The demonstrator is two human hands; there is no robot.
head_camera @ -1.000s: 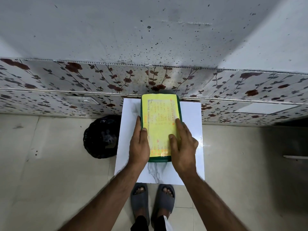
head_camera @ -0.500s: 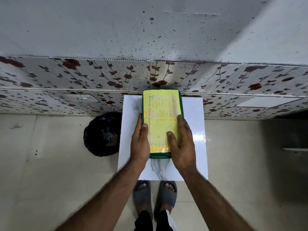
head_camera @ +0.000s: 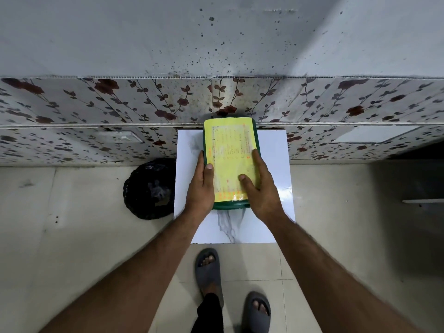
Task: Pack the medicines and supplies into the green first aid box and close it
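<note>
The green first aid box (head_camera: 230,205) lies shut on a small white marble-look table (head_camera: 274,150), its lid covered by a yellow printed label (head_camera: 228,140). My left hand (head_camera: 200,186) clasps the box's left side, thumb on top of the label. My right hand (head_camera: 260,186) grips the right side, thumb and fingers lying across the lid. No medicines or supplies show outside the box.
A black lined bin (head_camera: 150,188) stands on the floor left of the table. The table's far edge meets a wall with floral panels (head_camera: 96,104). My feet in grey slippers (head_camera: 209,272) stand on the tiled floor just below the table.
The view has shifted slightly, and my feet have stepped apart and back. Both hands stay on the box's sides; the right thumb has slid a little over the lid.
</note>
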